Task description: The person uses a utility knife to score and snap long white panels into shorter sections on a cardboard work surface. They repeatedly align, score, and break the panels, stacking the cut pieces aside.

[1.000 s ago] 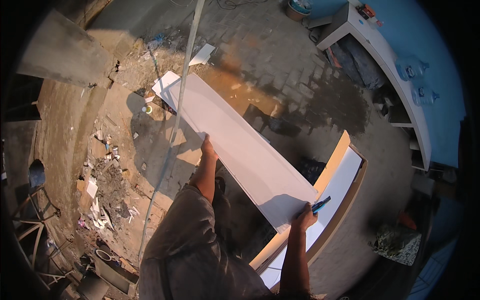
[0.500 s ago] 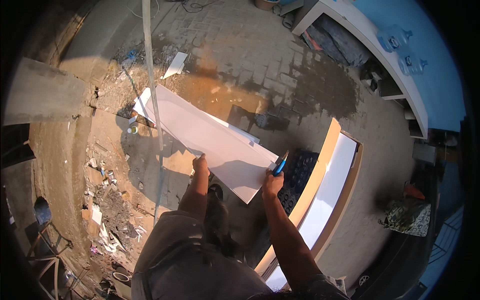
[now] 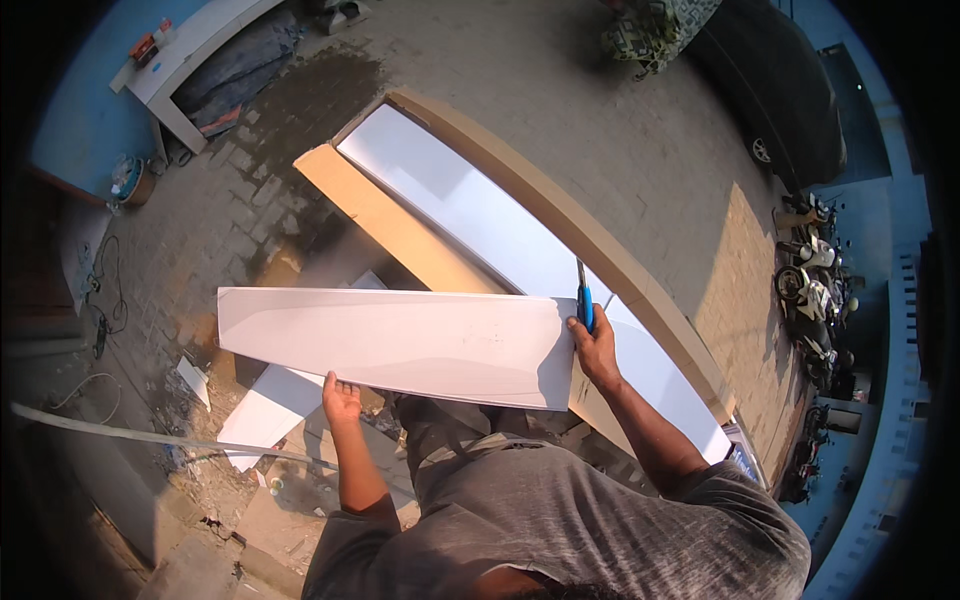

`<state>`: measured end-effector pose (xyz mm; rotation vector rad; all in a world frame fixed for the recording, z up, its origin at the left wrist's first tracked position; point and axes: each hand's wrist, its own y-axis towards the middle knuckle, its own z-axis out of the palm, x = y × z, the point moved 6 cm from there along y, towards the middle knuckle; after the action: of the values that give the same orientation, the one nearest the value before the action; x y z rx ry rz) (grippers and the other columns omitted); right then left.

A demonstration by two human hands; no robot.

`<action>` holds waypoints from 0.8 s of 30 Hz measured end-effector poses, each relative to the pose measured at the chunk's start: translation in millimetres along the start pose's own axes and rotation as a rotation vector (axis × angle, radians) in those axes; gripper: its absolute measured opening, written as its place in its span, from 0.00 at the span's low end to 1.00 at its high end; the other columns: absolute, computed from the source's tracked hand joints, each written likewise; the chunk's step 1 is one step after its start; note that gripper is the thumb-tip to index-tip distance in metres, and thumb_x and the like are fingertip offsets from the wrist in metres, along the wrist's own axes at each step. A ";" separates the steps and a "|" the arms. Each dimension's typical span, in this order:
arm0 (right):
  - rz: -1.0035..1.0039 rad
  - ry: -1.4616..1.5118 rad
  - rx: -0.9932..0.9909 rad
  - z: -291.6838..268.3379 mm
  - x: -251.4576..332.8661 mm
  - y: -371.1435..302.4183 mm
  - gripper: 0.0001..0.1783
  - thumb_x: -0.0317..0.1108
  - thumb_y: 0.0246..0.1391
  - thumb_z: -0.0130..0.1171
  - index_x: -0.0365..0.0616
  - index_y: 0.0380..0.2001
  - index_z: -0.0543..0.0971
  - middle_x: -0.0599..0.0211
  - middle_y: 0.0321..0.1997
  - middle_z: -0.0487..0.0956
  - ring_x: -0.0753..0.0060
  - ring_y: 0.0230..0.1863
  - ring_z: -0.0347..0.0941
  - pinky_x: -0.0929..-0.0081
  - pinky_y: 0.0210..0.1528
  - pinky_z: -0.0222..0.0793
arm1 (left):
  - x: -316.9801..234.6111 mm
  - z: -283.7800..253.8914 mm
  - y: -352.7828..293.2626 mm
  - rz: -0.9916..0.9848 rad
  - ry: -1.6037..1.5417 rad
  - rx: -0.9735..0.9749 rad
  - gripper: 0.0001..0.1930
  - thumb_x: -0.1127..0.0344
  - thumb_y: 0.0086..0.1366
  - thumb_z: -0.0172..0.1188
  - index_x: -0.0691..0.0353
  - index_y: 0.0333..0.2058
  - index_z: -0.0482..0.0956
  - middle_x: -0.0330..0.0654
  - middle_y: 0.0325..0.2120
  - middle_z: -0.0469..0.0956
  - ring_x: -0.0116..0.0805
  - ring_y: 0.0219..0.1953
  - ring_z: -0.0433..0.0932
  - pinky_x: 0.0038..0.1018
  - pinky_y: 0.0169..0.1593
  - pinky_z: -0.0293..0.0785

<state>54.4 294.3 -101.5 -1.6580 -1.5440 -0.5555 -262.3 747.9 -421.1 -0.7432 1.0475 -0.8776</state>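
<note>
A long, pale white panel lies crosswise in front of me, held by both hands. My left hand is closed on its near edge, left of the middle. At the right end my right hand grips the panel, thumb on top. That same hand also holds a blue-handled cutter, its thin dark blade pointing away from me. Under the panel's right end and beyond it stretches a long cardboard carton, open, with white panels inside. The carton's near flap is folded outward.
Another white panel lies on the ground at left, beside a small white offcut. A pole crosses the lower left. A white counter stands far left, a covered car far right, and parked motorcycles at the right.
I have turned to the right, so the carton now lies ahead. The panel has swung with me over the carton's near side, still in both hands; the cutter stays in my right.
</note>
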 end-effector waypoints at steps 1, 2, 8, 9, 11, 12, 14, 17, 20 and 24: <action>0.030 0.033 0.014 -33.0 -3.9 5.4 0.13 0.40 0.69 0.61 0.41 0.40 0.72 0.74 0.27 0.68 0.79 0.30 0.63 0.69 0.33 0.65 | 13.9 25.7 -8.3 0.030 0.047 0.124 0.28 0.55 0.76 0.62 0.61 0.68 0.69 0.47 0.64 0.74 0.46 0.67 0.72 0.47 0.68 0.72; -0.006 0.053 -0.043 -74.2 -10.9 5.9 0.15 0.41 0.69 0.62 0.41 0.42 0.73 0.76 0.31 0.69 0.80 0.33 0.63 0.71 0.36 0.66 | 33.6 63.4 -20.1 0.055 0.100 0.267 0.26 0.57 0.76 0.64 0.60 0.66 0.70 0.46 0.62 0.75 0.44 0.65 0.73 0.46 0.67 0.72; 0.098 0.538 -0.460 -326.1 -143.2 -42.2 0.22 0.45 0.64 0.73 0.45 0.53 0.77 0.75 0.41 0.78 0.81 0.42 0.74 0.76 0.46 0.73 | 207.2 292.7 -198.3 -0.036 0.324 0.689 0.15 0.62 0.79 0.59 0.55 0.60 0.74 0.39 0.52 0.78 0.36 0.54 0.77 0.42 0.58 0.78; 0.100 0.666 -0.437 -359.6 -149.6 -53.4 0.22 0.42 0.63 0.74 0.44 0.52 0.78 0.71 0.45 0.82 0.77 0.44 0.78 0.74 0.49 0.76 | 242.9 322.4 -222.8 -0.082 0.314 0.726 0.15 0.63 0.79 0.59 0.55 0.60 0.74 0.39 0.53 0.78 0.36 0.54 0.78 0.41 0.57 0.78; 0.066 0.730 -0.589 -431.0 -187.6 -81.5 0.22 0.39 0.62 0.74 0.39 0.52 0.78 0.65 0.44 0.84 0.74 0.41 0.81 0.73 0.48 0.79 | 315.3 378.1 -265.3 -0.138 0.352 0.834 0.13 0.63 0.79 0.59 0.56 0.57 0.74 0.38 0.52 0.80 0.36 0.54 0.79 0.40 0.57 0.80; 0.021 0.733 -0.641 -454.2 -172.7 -85.4 0.21 0.39 0.62 0.73 0.39 0.51 0.78 0.66 0.43 0.84 0.74 0.41 0.82 0.73 0.48 0.79 | 342.9 401.9 -275.1 -0.117 0.340 0.961 0.12 0.60 0.79 0.59 0.56 0.55 0.74 0.38 0.50 0.81 0.37 0.53 0.80 0.41 0.57 0.80; 0.075 0.715 -0.785 -504.4 -168.2 -105.6 0.19 0.40 0.64 0.72 0.40 0.48 0.78 0.67 0.42 0.83 0.76 0.41 0.82 0.74 0.47 0.79 | 412.5 429.6 -307.9 -0.161 0.420 0.989 0.20 0.48 0.79 0.57 0.59 0.55 0.75 0.42 0.49 0.81 0.40 0.54 0.81 0.45 0.57 0.80; -0.093 0.650 -0.888 -570.1 -175.1 -131.7 0.15 0.40 0.66 0.70 0.43 0.46 0.79 0.67 0.41 0.83 0.75 0.41 0.82 0.73 0.47 0.79 | 549.5 359.1 -261.7 -0.063 1.051 0.635 0.27 0.48 0.76 0.61 0.65 0.61 0.75 0.50 0.56 0.79 0.45 0.59 0.79 0.47 0.60 0.78; -0.101 0.553 -1.072 -603.2 -141.9 -148.1 0.15 0.42 0.67 0.68 0.42 0.45 0.80 0.66 0.42 0.82 0.75 0.42 0.82 0.75 0.46 0.78 | 651.7 219.0 -166.9 -0.195 1.158 0.005 0.34 0.58 0.67 0.73 0.70 0.65 0.70 0.53 0.58 0.78 0.54 0.58 0.77 0.56 0.49 0.82; -0.094 0.199 -1.279 -650.3 -133.9 -170.7 0.22 0.47 0.68 0.68 0.38 0.51 0.81 0.65 0.43 0.81 0.75 0.43 0.80 0.77 0.47 0.77 | 716.8 184.2 -172.2 -0.177 0.992 -0.116 0.36 0.55 0.68 0.72 0.73 0.64 0.69 0.56 0.57 0.80 0.58 0.51 0.82 0.54 0.53 0.83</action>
<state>-7.2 -305.3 225.0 -2.2661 -1.1091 -1.9666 40.1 56.1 -506.2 -0.4790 1.9333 -1.4003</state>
